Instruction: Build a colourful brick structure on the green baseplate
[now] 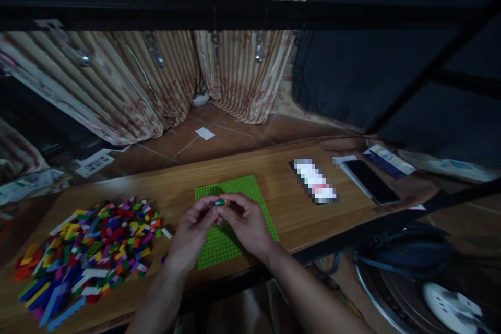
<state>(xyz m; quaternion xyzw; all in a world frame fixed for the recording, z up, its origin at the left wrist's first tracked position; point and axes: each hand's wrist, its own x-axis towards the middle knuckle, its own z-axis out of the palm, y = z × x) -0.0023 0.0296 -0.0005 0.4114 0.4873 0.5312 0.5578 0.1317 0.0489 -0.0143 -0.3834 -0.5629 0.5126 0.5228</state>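
Pinching what may be small toy bricks (221, 202) between fingertips, the left hand (195, 219) and right hand (246, 218) meet above the green board (217, 254) near the brick pile (113, 240).

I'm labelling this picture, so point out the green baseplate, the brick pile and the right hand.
Green baseplate (222, 240), head view: on its bare studded surface.
Brick pile (96, 250), head view: near its middle.
Right hand (249, 220), head view: back of the hand.
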